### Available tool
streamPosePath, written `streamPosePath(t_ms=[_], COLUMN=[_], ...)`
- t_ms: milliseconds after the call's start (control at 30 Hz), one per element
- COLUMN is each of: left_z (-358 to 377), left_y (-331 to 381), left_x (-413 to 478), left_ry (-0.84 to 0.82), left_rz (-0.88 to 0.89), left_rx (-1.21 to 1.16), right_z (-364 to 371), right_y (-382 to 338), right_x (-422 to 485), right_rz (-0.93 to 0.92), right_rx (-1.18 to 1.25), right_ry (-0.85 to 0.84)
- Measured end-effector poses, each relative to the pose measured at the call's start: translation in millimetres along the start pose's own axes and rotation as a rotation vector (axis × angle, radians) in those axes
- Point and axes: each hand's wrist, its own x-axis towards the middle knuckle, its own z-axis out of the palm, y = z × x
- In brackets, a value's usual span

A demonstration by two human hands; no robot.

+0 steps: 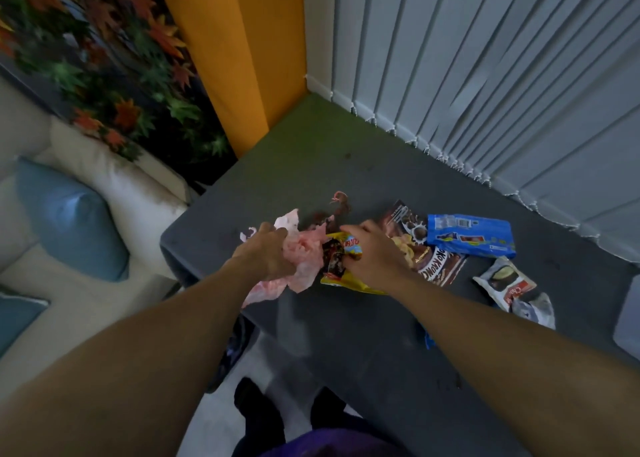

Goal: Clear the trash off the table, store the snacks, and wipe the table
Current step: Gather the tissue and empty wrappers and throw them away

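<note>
On the dark grey table (pixel 346 318) my left hand (pixel 268 252) grips a crumpled pink plastic bag (pixel 304 255) near the table's left edge. Right beside it my right hand (pixel 372 254) is closed on a yellow snack wrapper (pixel 341 278) with a dark crumpled wrapper (pixel 332 259) against it. A brown cereal packet (pixel 438 266) lies partly under my right hand. To its right rest a blue snack pack (pixel 471 235) and a white snack pouch (pixel 509 283). Brown scraps (pixel 341 209) lie just beyond the pink bag.
Vertical blinds (pixel 485 75) run along the table's far right side. A yellow panel (pixel 242 58) stands at the far corner. A cream sofa (pixel 104 186) with a blue cushion (pixel 69 221) sits to the left. A pale object (pixel 628 321) touches the table's right edge.
</note>
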Motion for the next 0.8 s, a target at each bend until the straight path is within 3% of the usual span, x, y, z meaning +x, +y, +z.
streamPosePath(t_ms=[300, 567, 800], left_z=[27, 3, -18], left_y=[-7, 11, 48], left_x=[12, 17, 35], left_ry=[0.009, 0.086, 0.098], left_rz=[0.012, 0.06, 0.178], left_rx=[0.002, 0.015, 0.055], right_z=[22, 5, -21], right_y=[16, 13, 39], right_x=[7, 14, 0], right_rz=[0.05, 0.023, 0.107], right_rx=[-0.049, -0.002, 0.006], right_ry=[-0.075, 0.0, 0.07])
